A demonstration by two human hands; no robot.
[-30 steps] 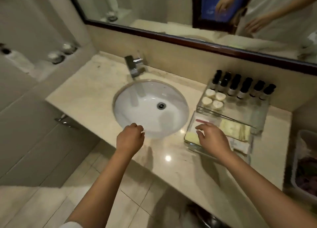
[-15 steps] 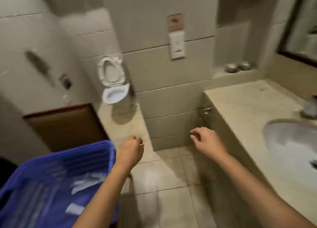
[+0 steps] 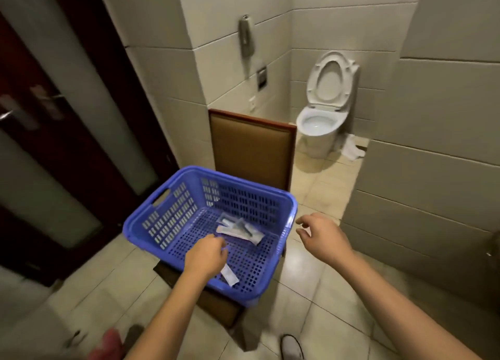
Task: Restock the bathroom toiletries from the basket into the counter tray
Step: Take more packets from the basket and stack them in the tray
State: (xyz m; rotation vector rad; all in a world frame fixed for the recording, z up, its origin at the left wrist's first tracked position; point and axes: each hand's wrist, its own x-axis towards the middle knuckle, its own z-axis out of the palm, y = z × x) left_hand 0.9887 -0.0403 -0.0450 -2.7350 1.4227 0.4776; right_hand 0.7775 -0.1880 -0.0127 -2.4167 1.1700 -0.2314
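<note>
1. Pale tiled walls [image 3: 433,116] and a glossy tiled floor [image 3: 305,278] filled the view, with a dark wooden door [image 3: 89,132] with frosted panels on the left.
2. At the back stood a white toilet [image 3: 319,127] with its seat and lid raised, and some white paper [image 3: 351,148] lay on the floor just beside its base.
3. A grey wall phone [image 3: 245,37] hung on the tiles to the left of the toilet.
4. A wooden chair [image 3: 251,151] with a brown padded back stood in the middle, and the blue basket [image 3: 173,219] rested on its seat, touching the backrest.
5. On the perforated bottom of the basket lay a small heap of clear-wrapped packets [image 3: 239,228], towards the far right corner.
6. One white sachet [image 3: 230,274] showed nearer the front wall, partly hidden under the left hand.
7. The left hand [image 3: 207,256] was inside the basket, knuckles up, its fingers curled in close to the heap.
8. Whether those fingers pinched the sachet, or it merely lay beneath them, I could not tell.
9. The right hand [image 3: 324,238] hung outside the basket, just beside its right rim and not touching it.
10. Its fingers were loosely bent and spread, the palm turned down, and it held nothing.
11. Both bare forearms reached in from the lower edge, and a light shoe [image 3: 292,347] showed on the floor between them.
</note>
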